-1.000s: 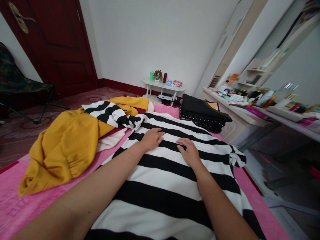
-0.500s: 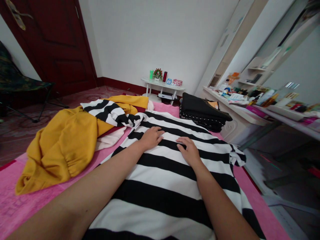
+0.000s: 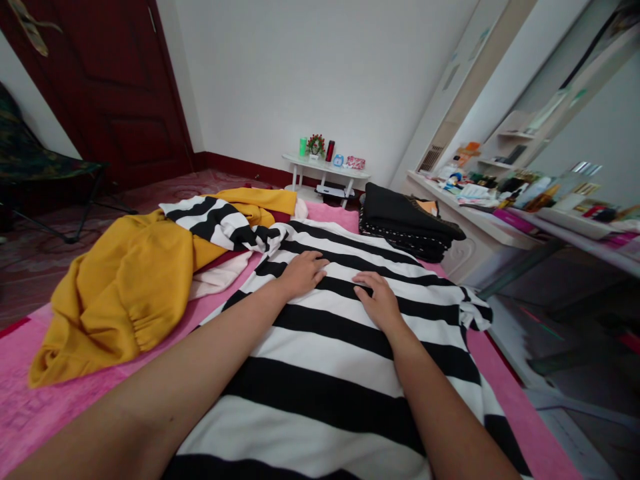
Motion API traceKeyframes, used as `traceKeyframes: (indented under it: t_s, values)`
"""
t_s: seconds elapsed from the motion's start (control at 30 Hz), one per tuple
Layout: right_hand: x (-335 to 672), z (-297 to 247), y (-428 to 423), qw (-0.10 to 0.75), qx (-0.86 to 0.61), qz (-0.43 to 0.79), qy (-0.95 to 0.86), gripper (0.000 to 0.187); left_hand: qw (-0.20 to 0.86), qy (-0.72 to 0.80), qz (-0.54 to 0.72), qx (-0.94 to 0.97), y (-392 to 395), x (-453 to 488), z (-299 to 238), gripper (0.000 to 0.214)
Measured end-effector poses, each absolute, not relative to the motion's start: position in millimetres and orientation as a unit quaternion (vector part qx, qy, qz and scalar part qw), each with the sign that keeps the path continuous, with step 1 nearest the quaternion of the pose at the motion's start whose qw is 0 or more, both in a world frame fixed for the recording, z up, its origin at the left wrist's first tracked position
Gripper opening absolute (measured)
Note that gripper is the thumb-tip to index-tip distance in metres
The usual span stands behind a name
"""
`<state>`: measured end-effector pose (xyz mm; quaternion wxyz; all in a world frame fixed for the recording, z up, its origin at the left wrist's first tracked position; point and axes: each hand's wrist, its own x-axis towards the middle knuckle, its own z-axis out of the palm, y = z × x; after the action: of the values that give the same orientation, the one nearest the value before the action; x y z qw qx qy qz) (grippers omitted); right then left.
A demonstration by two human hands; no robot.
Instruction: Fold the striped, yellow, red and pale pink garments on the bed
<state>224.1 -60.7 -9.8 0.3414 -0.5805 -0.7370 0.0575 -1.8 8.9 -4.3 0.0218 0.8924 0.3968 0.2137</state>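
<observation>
1. Across the pink cover [image 3: 520, 380], right in front of the person, a black-and-white striped garment [image 3: 320, 353] lies spread out, its broad bands running crosswise and its near end passing under both forearms.
2. Upon it, about the middle of the upper part, rests the left hand [image 3: 303, 273], palm down, fingers loosely bent and a little parted, gripping nothing that I can see.
3. Beside that, slightly nearer the person, the right hand [image 3: 379, 300] is likewise relaxed on the cloth, thumb apart from the curved fingers; a strip of fabric shows between the two hands.
4. Over to the left, a mustard-yellow garment [image 3: 120, 280] sits in a rumpled heap, with a pale cloth [image 3: 220, 277] beside it and a striped sleeve [image 3: 205, 220] lying across it.
5. Past the striped garment's far edge, on the right, stands a folded black pile [image 3: 405, 217].
6. Along the right wall, a white dressing table [image 3: 495, 227] is crowded with bottles [image 3: 540, 195].
7. Against the far wall, a low white table [image 3: 291, 159] holds a green cup [image 3: 303, 147], a red-flowered plant [image 3: 316, 143] and a dark red cylinder [image 3: 330, 151].
</observation>
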Motion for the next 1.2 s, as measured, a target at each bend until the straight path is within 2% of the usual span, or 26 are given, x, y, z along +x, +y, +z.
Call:
traceKeyframes:
  t_s: [1.2]
  values:
    - [223.0, -6.4, -61.0, 0.346, -0.581, 0.072, -0.733, 0.019, 0.033, 0.398, 0.205, 0.894, 9.4, -1.8, -3.4, 0.039]
